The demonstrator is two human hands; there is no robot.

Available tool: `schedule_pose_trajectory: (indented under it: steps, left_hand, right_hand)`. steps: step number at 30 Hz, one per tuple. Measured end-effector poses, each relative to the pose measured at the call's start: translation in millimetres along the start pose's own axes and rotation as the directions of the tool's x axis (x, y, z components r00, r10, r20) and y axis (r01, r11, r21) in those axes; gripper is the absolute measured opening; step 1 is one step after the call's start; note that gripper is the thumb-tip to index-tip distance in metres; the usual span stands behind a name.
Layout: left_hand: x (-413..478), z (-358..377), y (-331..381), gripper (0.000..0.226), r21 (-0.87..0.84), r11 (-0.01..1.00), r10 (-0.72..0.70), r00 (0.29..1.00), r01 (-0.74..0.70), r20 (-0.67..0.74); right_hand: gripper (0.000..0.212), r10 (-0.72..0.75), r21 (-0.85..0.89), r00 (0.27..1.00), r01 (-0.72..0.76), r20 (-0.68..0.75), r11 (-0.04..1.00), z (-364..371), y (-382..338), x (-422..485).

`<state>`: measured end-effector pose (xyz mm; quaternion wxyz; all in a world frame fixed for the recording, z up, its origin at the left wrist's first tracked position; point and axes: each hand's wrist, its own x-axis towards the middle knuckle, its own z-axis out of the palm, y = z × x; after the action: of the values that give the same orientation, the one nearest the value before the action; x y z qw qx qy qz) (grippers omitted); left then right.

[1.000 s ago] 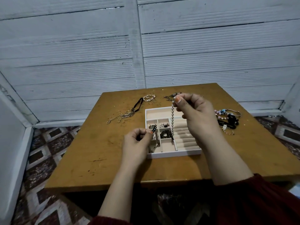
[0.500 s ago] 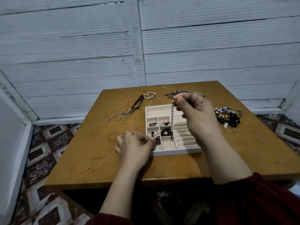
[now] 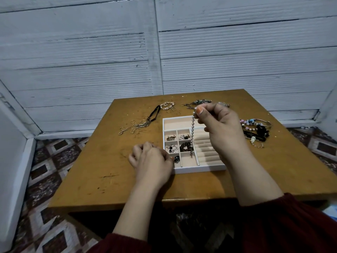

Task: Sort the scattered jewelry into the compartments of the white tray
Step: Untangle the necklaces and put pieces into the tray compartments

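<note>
While the raised right hand [image 3: 221, 128] pinches one grey beaded strand [image 3: 192, 132] above one white compartmented tray [image 3: 200, 169], the left hand [image 3: 151, 161] lies curled beside it; I cannot tell whether it holds anything.

pearl strand [image 3: 192, 134] in r hand [image 3: 220, 128]

This looks to me like a corner of a home — white-painted plank walls [image 3: 109, 61] close in on three sides, with a white baseboard [image 3: 63, 135] along the bottom. The floor [image 3: 45, 161] is patterned in brown and cream diamonds, and the small wooden surface [image 3: 91, 170] is scuffed and scratched — personal jewelry [image 3: 255, 130] scattered over it.
</note>
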<state>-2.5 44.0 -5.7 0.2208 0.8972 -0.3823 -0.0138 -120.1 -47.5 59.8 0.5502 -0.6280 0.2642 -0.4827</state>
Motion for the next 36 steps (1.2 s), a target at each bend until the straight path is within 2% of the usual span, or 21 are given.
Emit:
schedule_pose_trajectory:
  steps: [5,10,12,17,24,29,36]
  left_hand:
    - [2,-1,-3,0.018,-0.033,0.999,0.022,1.000,-0.022,0.000]
    - [5,-2,-10,0.019,-0.197,0.979,-0.004,0.973,-0.043,-0.230]
    - [9,-1,-17,0.019,-0.193,0.980,-0.013,0.967,-0.038,-0.254]
    - [22,8,-37,0.041,-0.022,0.999,0.032,0.996,-0.034,-0.085]
    - [36,16,-50,0.064,0.139,0.986,0.069,0.987,-0.090,0.147]
    - [37,21,-53,0.063,0.173,0.983,0.031,0.980,-0.066,0.197]
    - [37,23,-54,0.063,0.190,0.979,0.041,0.984,-0.075,0.174]
  right_hand:
    - [0.010,0.005,0.005,1.000,-0.005,0.006,1.000,1,1,-1]
    - [0.012,0.008,0.003,1.000,-0.008,0.004,1.000,1,1,-2]
    - [0.012,0.008,0.000,1.000,-0.008,0.004,1.000,1,1,-2]
    - [0.004,0.017,0.006,1.000,-0.017,0.006,1.000,1,5,-2]
    - [0.010,-0.001,-0.003,1.000,0.001,0.028,1.000,2,9,-2]
    - [0.009,-0.006,-0.026,0.999,0.007,0.033,1.000,0,13,-1]
    - [0.004,0.018,-0.044,0.999,-0.016,0.041,0.999,-2,22,-1]
